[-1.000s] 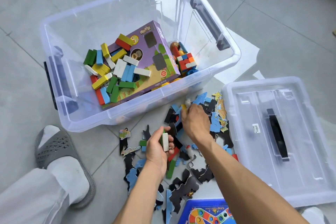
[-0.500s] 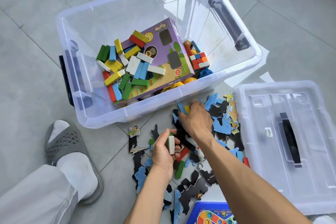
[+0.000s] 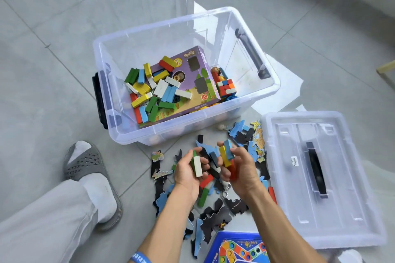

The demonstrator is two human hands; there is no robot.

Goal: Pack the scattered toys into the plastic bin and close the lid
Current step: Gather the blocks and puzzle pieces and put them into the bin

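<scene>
Grey tiled floor (image 3: 53,28), seen from above. Clear bin (image 3: 275,86) stands open at centre, one dark handle at each short end. Inside it: a purple box (image 3: 192,77) lying flat, a red sticker near its corner reading "14+"; other print on it too small to read. Loose blocks (image 3: 154,92) in green, yellow, blue, white and red heaped across the box's left half and the bin's left side, too many and overlapped to count. One cube (image 3: 227,89) of coloured squares at the box's right edge.

Lid (image 3: 352,209) lies flat on the floor right of the bin, handle up, one small barcode label on it, unreadable.

Puzzle pieces (image 3: 215,218), black and blue, scattered on the floor between bin and lid, beneath both hands. One blue board (image 3: 235,250) at the bottom edge, its lettering illegible.

Left hand (image 3: 188,173) curled around two blocks, white and green. Right hand (image 3: 241,168) clenched on three: yellow, blue, red. Both hands just in front of the bin's near wall.

One grey slipper (image 3: 85,162) over a white sock, lower left.
</scene>
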